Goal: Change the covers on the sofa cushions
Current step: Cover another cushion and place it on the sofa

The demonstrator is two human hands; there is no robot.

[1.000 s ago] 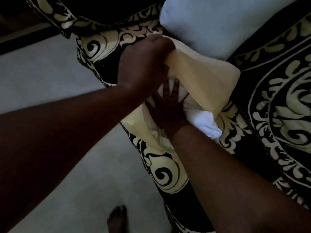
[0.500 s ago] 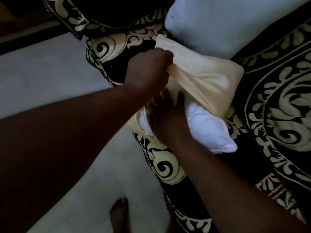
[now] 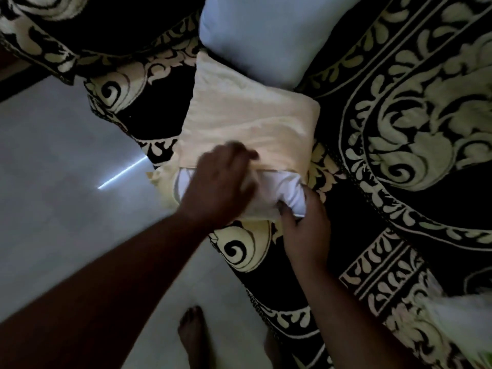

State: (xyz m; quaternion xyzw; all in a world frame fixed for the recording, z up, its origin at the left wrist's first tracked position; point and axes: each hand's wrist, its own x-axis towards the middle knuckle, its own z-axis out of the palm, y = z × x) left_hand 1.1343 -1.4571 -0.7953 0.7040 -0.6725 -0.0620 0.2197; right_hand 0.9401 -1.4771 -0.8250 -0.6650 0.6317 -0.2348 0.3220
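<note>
- Blurring smears the left hand (image 3: 222, 182) w/ motion; it lies over the open edge of the cream cover (image 3: 247, 115), fingers bent into the fabric, but can't tell if it truly grips.
- Right hand (image 3: 306, 230) grasps the white cushion insert (image 3: 279, 187) at its exposed corner, fingers curled under; fingertips hidden by cloth.
- Insert mostly hidden inside the cover; only the near end sticks out.
- Cushion sits at the front edge of the sofa's black-and-cream patterned throw (image 3: 426, 129), touching a pale blue pillow (image 3: 266, 35) behind it.
- Pillow cut off by top of frame.
- White fabric (image 3: 463, 326) at lower right, blurred and cut off; can't ID.
- Dim light, detail poor; a bright streak on the grey floor (image 3: 53, 182).
- Count: 2 hands, 1 cream cover, 1 insert, 1 blue pillow, 1 bare foot (image 3: 193, 334) plainly seen, toes toward the sofa.
</note>
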